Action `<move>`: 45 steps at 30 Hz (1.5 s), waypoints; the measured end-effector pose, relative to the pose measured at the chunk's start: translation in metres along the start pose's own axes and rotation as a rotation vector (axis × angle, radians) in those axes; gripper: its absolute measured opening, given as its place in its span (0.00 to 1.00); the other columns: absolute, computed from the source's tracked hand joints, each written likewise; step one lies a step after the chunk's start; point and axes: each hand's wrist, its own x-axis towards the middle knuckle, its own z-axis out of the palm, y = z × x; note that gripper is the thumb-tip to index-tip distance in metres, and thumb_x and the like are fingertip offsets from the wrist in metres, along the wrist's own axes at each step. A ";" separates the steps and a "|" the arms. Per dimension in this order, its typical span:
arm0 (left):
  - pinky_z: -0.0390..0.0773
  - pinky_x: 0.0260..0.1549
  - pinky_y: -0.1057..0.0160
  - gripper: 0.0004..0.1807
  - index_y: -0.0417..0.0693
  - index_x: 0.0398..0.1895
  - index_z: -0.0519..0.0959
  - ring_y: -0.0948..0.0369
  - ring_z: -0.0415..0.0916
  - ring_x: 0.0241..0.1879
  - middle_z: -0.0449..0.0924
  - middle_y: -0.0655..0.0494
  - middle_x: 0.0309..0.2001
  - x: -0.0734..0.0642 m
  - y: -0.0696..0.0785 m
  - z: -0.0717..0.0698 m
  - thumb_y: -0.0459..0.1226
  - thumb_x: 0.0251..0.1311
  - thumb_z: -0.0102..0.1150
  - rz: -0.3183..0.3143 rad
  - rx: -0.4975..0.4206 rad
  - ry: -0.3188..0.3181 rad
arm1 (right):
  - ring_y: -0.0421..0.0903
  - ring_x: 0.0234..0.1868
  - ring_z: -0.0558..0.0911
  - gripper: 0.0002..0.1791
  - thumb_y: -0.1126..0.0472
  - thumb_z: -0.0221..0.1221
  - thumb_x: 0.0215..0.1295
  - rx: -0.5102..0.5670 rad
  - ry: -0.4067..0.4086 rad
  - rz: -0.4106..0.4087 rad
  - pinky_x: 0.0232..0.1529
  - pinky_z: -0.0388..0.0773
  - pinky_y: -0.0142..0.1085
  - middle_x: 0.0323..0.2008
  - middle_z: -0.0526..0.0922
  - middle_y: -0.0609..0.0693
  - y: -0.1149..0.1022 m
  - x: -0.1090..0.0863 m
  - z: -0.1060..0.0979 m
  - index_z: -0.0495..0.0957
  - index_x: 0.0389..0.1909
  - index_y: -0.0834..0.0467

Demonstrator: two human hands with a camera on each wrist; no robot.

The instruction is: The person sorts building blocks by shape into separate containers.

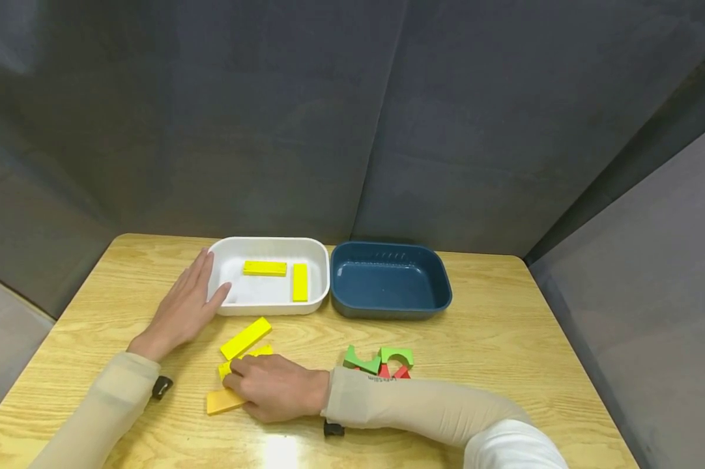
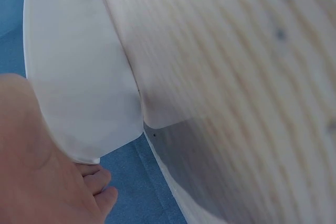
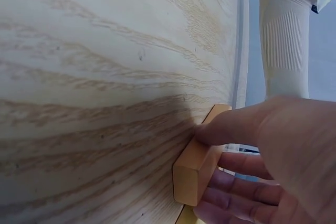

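My left hand (image 1: 182, 306) holds the left end of a white tray (image 1: 270, 309), its fingers along the outer wall and its thumb over the rim. In the left wrist view, several fingertips (image 2: 97, 182) show past the tray's end. My right hand (image 1: 279, 389) pinches an orange rectangular block (image 3: 195, 167) lying on the table, thumb on one side and fingers on the other. Just beyond it is a yellow block (image 1: 261, 350), partly covered by that hand. Another yellow block (image 1: 245, 338) lies at a slant between there and the tray.
Inside the white tray are two yellow blocks, one lying crosswise (image 1: 264, 268) and one lengthwise (image 1: 300, 283). A dark blue tray (image 1: 390, 313) stands beside it on the right. Green arched blocks (image 1: 396, 354) and red blocks (image 1: 384, 370) lie near my right forearm. Grey curtain (image 1: 352, 117) hangs behind the table.
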 end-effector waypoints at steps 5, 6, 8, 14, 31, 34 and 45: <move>0.43 0.82 0.36 0.49 0.40 0.88 0.34 0.39 0.37 0.86 0.28 0.42 0.88 -0.001 -0.001 0.001 0.60 0.83 0.39 0.004 -0.002 0.000 | 0.33 0.41 0.77 0.16 0.57 0.63 0.76 0.000 0.004 -0.015 0.44 0.77 0.23 0.46 0.79 0.42 0.000 -0.001 0.001 0.80 0.61 0.52; 0.42 0.82 0.36 0.49 0.40 0.88 0.33 0.39 0.37 0.86 0.28 0.42 0.88 -0.001 -0.001 0.001 0.59 0.83 0.39 0.004 -0.001 -0.001 | 0.33 0.40 0.76 0.16 0.56 0.63 0.76 -0.003 0.005 -0.018 0.44 0.77 0.23 0.46 0.79 0.42 0.000 -0.001 0.001 0.80 0.61 0.52; 0.43 0.82 0.36 0.48 0.40 0.88 0.34 0.39 0.37 0.86 0.28 0.42 0.88 0.000 -0.001 0.001 0.58 0.83 0.40 0.008 -0.004 0.005 | 0.32 0.40 0.75 0.16 0.56 0.63 0.76 -0.003 0.003 -0.016 0.44 0.77 0.23 0.45 0.78 0.41 0.000 -0.002 0.001 0.80 0.61 0.52; 0.43 0.82 0.36 0.48 0.40 0.88 0.34 0.39 0.37 0.86 0.29 0.41 0.88 0.000 -0.002 0.002 0.58 0.83 0.41 0.007 -0.004 0.013 | 0.32 0.37 0.72 0.18 0.58 0.65 0.73 0.005 -0.002 -0.012 0.40 0.74 0.22 0.43 0.76 0.40 0.001 -0.002 0.000 0.80 0.61 0.52; 0.43 0.82 0.36 0.49 0.39 0.88 0.34 0.40 0.36 0.86 0.29 0.40 0.88 0.000 0.000 0.001 0.59 0.83 0.39 0.008 0.000 0.002 | 0.33 0.37 0.72 0.21 0.59 0.67 0.70 0.052 0.013 -0.004 0.37 0.72 0.21 0.44 0.77 0.41 0.005 -0.009 -0.007 0.80 0.63 0.53; 0.42 0.83 0.37 0.49 0.39 0.88 0.34 0.40 0.36 0.86 0.29 0.40 0.88 0.000 0.000 0.001 0.60 0.83 0.38 0.009 -0.003 0.002 | 0.33 0.37 0.72 0.21 0.59 0.67 0.70 0.047 0.028 -0.008 0.36 0.71 0.21 0.43 0.77 0.42 0.006 -0.011 -0.007 0.80 0.62 0.54; 0.42 0.83 0.37 0.48 0.40 0.88 0.34 0.40 0.36 0.86 0.28 0.42 0.88 0.000 0.000 0.001 0.58 0.83 0.40 0.004 -0.004 -0.003 | 0.33 0.36 0.71 0.17 0.58 0.67 0.69 -0.008 0.097 -0.015 0.41 0.74 0.23 0.40 0.74 0.41 0.011 -0.017 -0.007 0.81 0.57 0.53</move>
